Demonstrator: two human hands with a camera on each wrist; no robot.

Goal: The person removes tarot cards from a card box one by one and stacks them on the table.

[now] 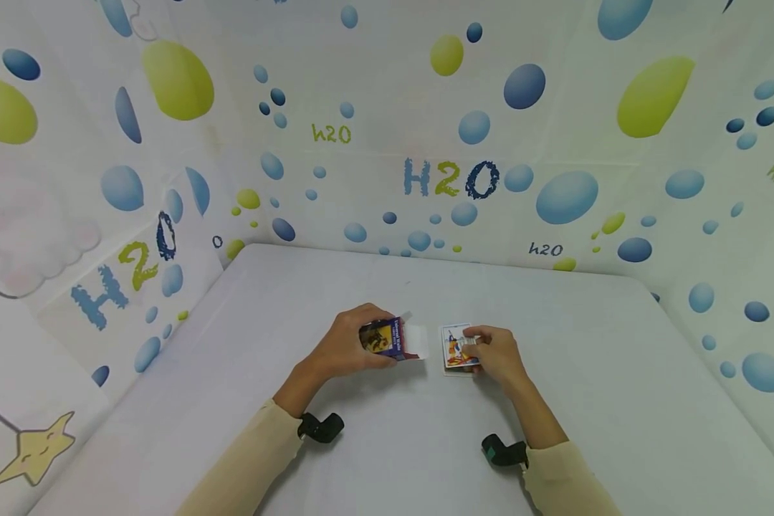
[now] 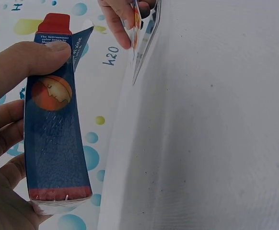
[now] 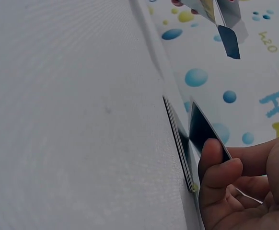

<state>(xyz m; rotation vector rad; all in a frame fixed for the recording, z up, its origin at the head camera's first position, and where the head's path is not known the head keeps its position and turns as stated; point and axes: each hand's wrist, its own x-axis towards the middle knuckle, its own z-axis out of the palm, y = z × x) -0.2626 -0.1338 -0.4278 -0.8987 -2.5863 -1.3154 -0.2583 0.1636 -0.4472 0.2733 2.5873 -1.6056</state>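
My left hand (image 1: 348, 344) grips a blue and red card box (image 1: 383, 338) above the table, its white flap standing open toward the right. In the left wrist view the box (image 2: 55, 134) shows a narrow dark blue side with an orange round face picture, and the thumb lies across it near the red end. My right hand (image 1: 498, 351) pinches a picture card (image 1: 456, 345) by its right edge. Below that card lies a thin stack of cards (image 3: 178, 143) on the table; in the right wrist view the pinched card (image 3: 204, 127) is tilted up from the stack.
The white tabletop (image 1: 387, 451) spreads around both hands. Behind it and at the sides hangs a white backdrop with blue and green drops and H2O lettering (image 1: 451, 178). A dark camera mount (image 1: 322, 428) sits on the left wrist, another (image 1: 504, 451) on the right.
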